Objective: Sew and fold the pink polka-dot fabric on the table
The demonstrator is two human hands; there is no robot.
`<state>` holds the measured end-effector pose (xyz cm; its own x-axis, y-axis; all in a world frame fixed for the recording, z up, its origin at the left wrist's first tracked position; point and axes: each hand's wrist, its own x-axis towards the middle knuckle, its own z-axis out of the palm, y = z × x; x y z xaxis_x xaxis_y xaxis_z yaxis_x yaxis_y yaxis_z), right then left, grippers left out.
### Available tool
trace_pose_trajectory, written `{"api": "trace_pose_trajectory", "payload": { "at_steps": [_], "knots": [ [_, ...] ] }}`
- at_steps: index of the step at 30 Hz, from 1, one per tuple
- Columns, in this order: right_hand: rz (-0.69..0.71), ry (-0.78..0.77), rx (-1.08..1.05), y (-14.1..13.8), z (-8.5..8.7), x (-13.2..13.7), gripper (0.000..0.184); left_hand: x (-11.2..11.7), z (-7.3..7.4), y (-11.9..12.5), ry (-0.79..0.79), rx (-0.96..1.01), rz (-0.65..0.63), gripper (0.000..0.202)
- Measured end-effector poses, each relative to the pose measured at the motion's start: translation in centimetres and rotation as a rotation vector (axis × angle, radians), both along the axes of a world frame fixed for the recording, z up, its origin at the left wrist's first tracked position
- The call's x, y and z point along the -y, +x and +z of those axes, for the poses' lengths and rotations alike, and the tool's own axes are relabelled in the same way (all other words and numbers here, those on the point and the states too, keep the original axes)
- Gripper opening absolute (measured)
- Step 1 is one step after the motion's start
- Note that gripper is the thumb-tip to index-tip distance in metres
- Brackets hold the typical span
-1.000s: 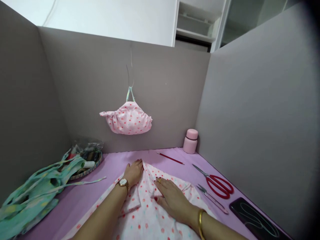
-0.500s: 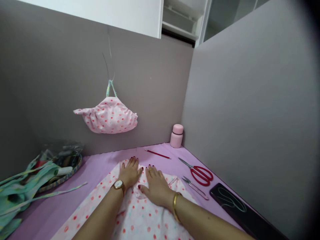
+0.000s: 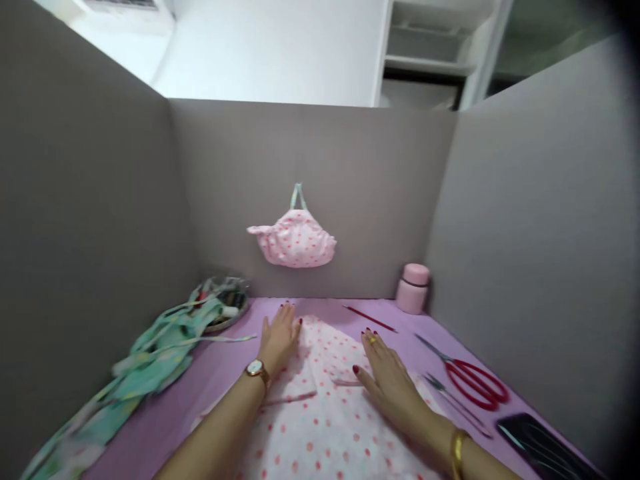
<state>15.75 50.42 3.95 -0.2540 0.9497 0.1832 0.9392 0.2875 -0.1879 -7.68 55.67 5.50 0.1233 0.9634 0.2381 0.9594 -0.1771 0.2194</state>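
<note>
A white-pink fabric piece with red dots (image 3: 315, 427) lies spread over the purple-covered table, with folded strip-like edges near its middle. My left hand (image 3: 280, 337), with a watch at the wrist, rests flat on its upper left edge, fingers stretched forward. On the right side of the cloth lies my right hand (image 3: 393, 380), open, thumb apart from the fingers, a gold bangle at the wrist. Neither hand grips anything. Parts of the cloth are hidden beneath the hands and forearms.
Red-handled scissors (image 3: 477, 383), small thread snips (image 3: 457, 403) and a black phone (image 3: 540, 443) lie at right. A red pencil (image 3: 370, 318) and pink flask (image 3: 413, 288) sit behind. Green fabric (image 3: 160, 360) trails from a basket (image 3: 240, 319) at left. A dotted pouch-like item (image 3: 297, 240) hangs ahead.
My hands have moved apart, spreading toward the left and right sides of the cloth, which lies flatter between them. The camera view has turned left.
</note>
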Motion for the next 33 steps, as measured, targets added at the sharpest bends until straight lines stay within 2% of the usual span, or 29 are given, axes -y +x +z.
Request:
{"api": "trace_pose_trajectory", "payload": {
  "at_steps": [2,4,7,11,13,15,17,19,21,24,26,28,30,33],
  "knots": [
    [0.132,0.022,-0.039,-3.3,0.6,-0.3,0.068,1.3,-0.5,-1.7,-0.047,-0.018,-0.033,0.048],
    [0.248,0.030,-0.057,-6.7,0.4,-0.6,0.068,2.0,-1.2,-2.5,-0.095,-0.019,-0.061,0.050],
    [0.352,0.011,-0.035,-10.3,-1.7,-1.0,0.069,1.8,-1.8,-2.9,-0.118,-0.001,-0.053,0.053],
    [0.373,-0.037,0.027,-11.1,-4.8,-1.3,0.069,1.2,-1.9,-3.1,-0.116,0.031,-0.048,0.050],
    [0.363,-0.030,0.047,-10.8,-5.1,-1.2,0.068,1.2,-1.6,-3.0,-0.102,0.045,-0.024,0.049],
    [0.357,-0.032,0.068,-10.6,-4.6,-0.9,0.068,1.7,-1.0,-3.0,-0.072,0.052,0.010,0.049],
    [0.350,-0.051,0.081,-10.5,-3.8,-0.4,0.068,2.9,-0.1,-3.5,-0.028,0.048,0.032,0.049],
    [0.348,-0.065,0.074,-10.6,-3.2,-0.1,0.067,4.9,0.9,-5.0,0.021,0.036,0.051,0.051],
    [0.345,-0.060,0.046,-10.6,-2.9,0.1,0.066,7.3,2.0,-7.9,0.068,0.025,0.100,0.057],
    [0.353,-0.023,-0.004,-10.6,-2.6,0.2,0.065,11.1,3.8,-13.9,0.091,0.026,0.212,0.065],
    [0.356,-0.018,-0.027,-10.7,-2.5,0.3,0.064,12.9,5.2,-17.6,0.078,0.055,0.267,0.031],
    [0.354,-0.027,-0.044,-10.7,-2.3,0.4,0.063,14.0,6.9,-20.4,0.072,0.124,0.313,0.012],
    [0.349,-0.024,-0.068,-10.7,-2.1,0.7,0.061,14.3,8.9,-21.8,0.098,0.237,0.355,0.018],
    [0.340,-0.021,-0.105,-10.5,-1.8,1.0,0.060,14.1,12.5,-22.1,0.198,0.465,0.364,0.030]
  ]
}}
